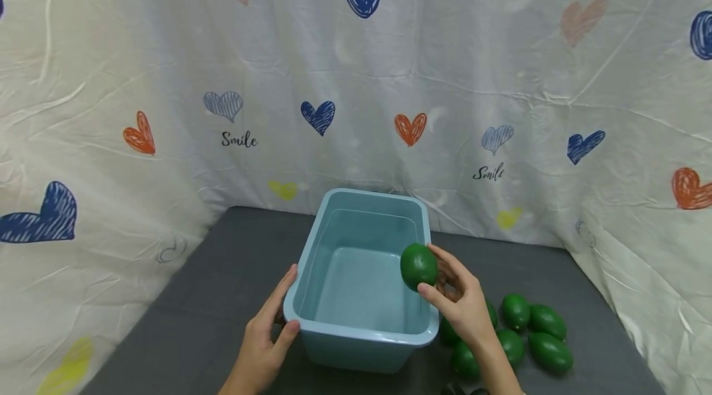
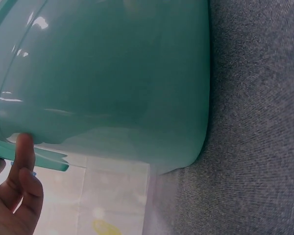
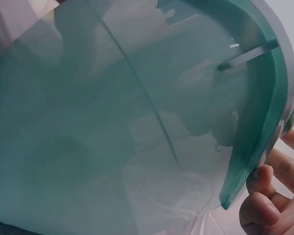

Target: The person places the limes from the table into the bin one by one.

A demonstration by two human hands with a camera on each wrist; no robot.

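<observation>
A light blue plastic tub [image 1: 361, 336] stands on the dark table, and its inside floor is bare. My left hand [image 1: 264, 336] grips the tub's near left corner, thumb at the rim and fingers along the outer side. In the left wrist view, curled fingers [image 2: 24, 171] touch the underside of the rim. Over the tub's right rim, my right hand [image 1: 458, 296] pinches a glossy green oval fruit [image 1: 418, 266], avocado-like, between thumb and fingers. The right wrist view shows mostly the tub's outer wall [image 3: 88, 122], with the right hand's curled fingers [image 3: 259, 208] beside the rim.
Several more green fruits [image 1: 549, 353] lie on the table right of the tub, some partly hidden by the right forearm. Small dark objects [image 1: 453, 390] show at the bottom edge. A white curtain with printed hearts [image 1: 411, 129] hangs behind the table [image 1: 222, 265].
</observation>
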